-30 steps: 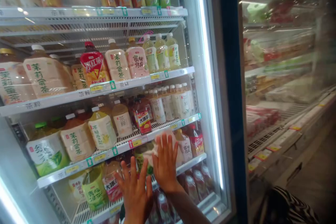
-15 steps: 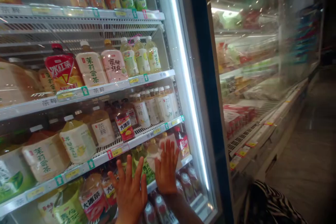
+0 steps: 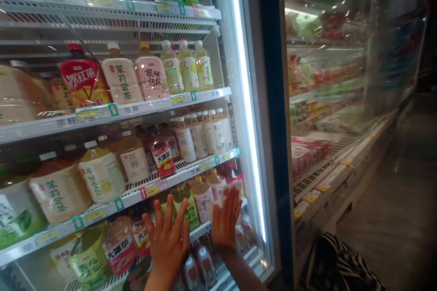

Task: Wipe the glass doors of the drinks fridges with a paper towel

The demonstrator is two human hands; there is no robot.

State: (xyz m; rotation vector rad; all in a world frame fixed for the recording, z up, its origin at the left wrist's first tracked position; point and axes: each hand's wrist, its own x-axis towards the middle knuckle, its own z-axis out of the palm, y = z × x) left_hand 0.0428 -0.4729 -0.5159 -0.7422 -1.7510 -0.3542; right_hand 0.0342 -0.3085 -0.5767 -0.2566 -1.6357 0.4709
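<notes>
My left hand (image 3: 168, 234) is raised with its fingers spread, palm toward the glass front of a drinks fridge. My right hand (image 3: 226, 218) is beside it on the right, fingers stretched and close together, also facing the glass. Nothing shows in the left hand; the right palm is hidden. Past the fingertips stand green-labelled bottles (image 3: 186, 207) and pale pink-labelled bottles (image 3: 204, 200) on a lower shelf. A shelf edge with price tags (image 3: 153, 190) runs just above the left fingers.
Several shelves of bottled tea fill the fridge, including a red-labelled bottle (image 3: 82, 79). A dark blue frame (image 3: 273, 100) with a bright light strip (image 3: 244, 100) borders it. Further right stands another chilled display (image 3: 321, 145). Zebra-striped fabric (image 3: 348, 263) is at the lower right.
My right hand has moved slightly right and down. A pale patch around its fingers earlier no longer shows; the bottles there are clearer. The shelves have shifted upward in view.
</notes>
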